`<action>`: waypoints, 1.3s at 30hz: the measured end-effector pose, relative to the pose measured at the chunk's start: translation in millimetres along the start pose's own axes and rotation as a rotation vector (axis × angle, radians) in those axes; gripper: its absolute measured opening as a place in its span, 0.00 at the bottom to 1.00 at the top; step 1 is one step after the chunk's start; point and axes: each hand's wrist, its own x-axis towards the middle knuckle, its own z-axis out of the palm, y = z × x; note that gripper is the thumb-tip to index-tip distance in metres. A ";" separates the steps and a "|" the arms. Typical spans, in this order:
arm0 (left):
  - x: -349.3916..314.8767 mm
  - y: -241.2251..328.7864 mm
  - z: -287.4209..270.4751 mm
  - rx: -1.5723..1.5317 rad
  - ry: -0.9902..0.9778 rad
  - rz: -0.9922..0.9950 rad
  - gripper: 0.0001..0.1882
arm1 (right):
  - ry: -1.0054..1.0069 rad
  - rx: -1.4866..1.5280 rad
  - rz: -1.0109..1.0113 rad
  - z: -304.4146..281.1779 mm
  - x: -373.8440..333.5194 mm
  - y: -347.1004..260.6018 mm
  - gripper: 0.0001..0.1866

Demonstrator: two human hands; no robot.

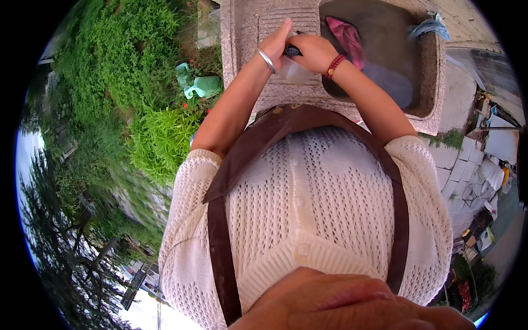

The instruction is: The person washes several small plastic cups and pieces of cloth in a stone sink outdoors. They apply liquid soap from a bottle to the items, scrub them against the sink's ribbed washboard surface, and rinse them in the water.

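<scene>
Looking down past your knit top (313,203) and brown apron straps (220,242), you are working at a stone sink (242,49) at the top of the view. Your right hand (314,52), with a red bead bracelet (334,66) at the wrist, is closing around a small dark object (292,51); only its left end is showing beyond your fingers, so you are holding it in a tight fist. Your left hand (275,39), with a silver bangle (267,59) at the wrist, is reaching in from the left, its fingers extended upward and touching that dark object's exposed end; whether it is gripping anything cannot be told. The object is lying between both hands, over the ribbed washboard slab (289,22), and its long axis is running roughly left to right, pointing toward your left hand. A translucent pale thing (294,72) is sitting just below the hands on the slab; its kind is unclear. In the basin to the right, a pink cloth (346,36) is lying in murky water (385,44). A blue-grey cloth (429,26) is draping over the sink's far right rim. Left of the sink, a green plastic can (201,85) is lying among plants (159,132).
</scene>
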 end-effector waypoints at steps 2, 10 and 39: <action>3.4 -1.9 5.4 0.089 0.006 0.023 0.28 | 0.034 0.123 0.182 -5.0 2.8 6.4 0.16; 9.1 -2.6 8.4 -0.030 -0.209 0.088 0.27 | 0.071 1.692 0.433 -0.2 -0.7 16.7 0.14; 47.2 -34.3 -22.7 -0.226 0.286 -0.208 0.44 | 0.014 0.465 0.658 47.1 -119.3 88.4 0.41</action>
